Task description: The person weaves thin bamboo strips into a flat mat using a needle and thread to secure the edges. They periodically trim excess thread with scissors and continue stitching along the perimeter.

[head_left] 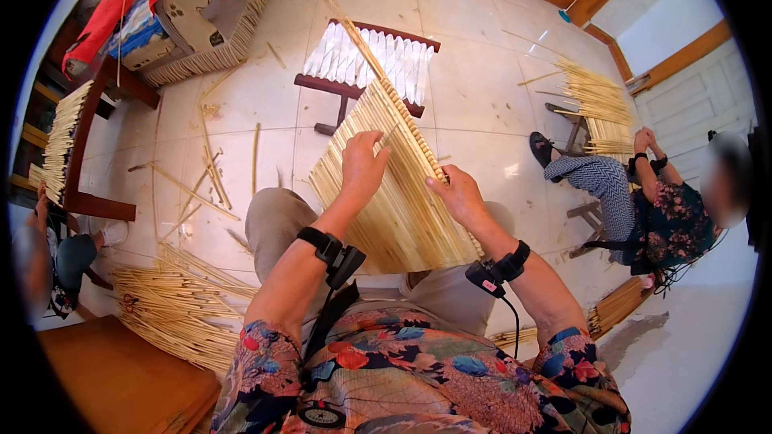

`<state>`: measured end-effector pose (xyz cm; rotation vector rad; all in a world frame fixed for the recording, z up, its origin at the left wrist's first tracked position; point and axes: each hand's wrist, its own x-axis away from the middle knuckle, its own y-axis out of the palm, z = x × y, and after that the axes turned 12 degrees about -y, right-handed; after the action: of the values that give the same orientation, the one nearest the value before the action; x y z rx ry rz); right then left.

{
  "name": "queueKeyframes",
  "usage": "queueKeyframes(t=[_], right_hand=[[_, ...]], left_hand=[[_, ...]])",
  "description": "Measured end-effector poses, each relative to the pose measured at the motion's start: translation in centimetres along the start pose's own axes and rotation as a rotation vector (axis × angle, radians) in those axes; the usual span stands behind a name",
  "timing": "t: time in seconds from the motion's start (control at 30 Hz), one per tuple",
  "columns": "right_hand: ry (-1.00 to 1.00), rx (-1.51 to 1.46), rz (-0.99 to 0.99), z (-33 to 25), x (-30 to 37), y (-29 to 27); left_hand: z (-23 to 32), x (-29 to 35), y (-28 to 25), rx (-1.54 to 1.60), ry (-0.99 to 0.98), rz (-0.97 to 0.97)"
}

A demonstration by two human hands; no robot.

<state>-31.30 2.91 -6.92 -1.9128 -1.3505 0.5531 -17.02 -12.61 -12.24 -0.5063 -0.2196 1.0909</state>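
A panel of pale straw-coloured stalks point(406, 229), laid side by side, lies slanted above my lap. A thicker, knobbly braided edge runs down its right side, and a few long stalks stick out past its far end. My right hand point(460, 197) grips that braided edge, thumb on top and the fingers partly hidden. Over the panel's upper left part is my left hand point(363, 165), its thumb and fingers apart and slightly curled. Whether its fingertips touch the stalks is hard to tell.
Beyond the panel stands a dark wooden stool point(362, 96) with a white strip seat. Loose stalks point(173, 297) pile at left, near a brown wooden box point(129, 374). A co-worker point(675, 209) sits at right beside a stalk bundle point(595, 96); another person sits far left. A covered sofa point(193, 24) stands behind.
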Motion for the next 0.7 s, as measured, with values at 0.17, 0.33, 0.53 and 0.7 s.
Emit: queueKeyframes(t=[0.17,0.33,0.53,0.7], right_hand=[[-0.023,-0.075,-0.077,-1.4,-0.1,-0.6],[0.017,-0.125,-0.150,-2.1,0.8,-1.5],[0.006,-0.220,-0.229,-4.8,1.0,-3.1],[-0.058,-0.308,0.093,0.1,2.1,-3.4]], left_hand=[[-0.7,-0.4,1.6,0.064,-0.024,0.109],[-0.7,-2.4,0.5,0.132,-0.106,-0.003],[-2.9,-3.3,1.8,0.095,-0.146,0.128],[-1.5,-3.6,0.3,0.160,-0.222,0.017]])
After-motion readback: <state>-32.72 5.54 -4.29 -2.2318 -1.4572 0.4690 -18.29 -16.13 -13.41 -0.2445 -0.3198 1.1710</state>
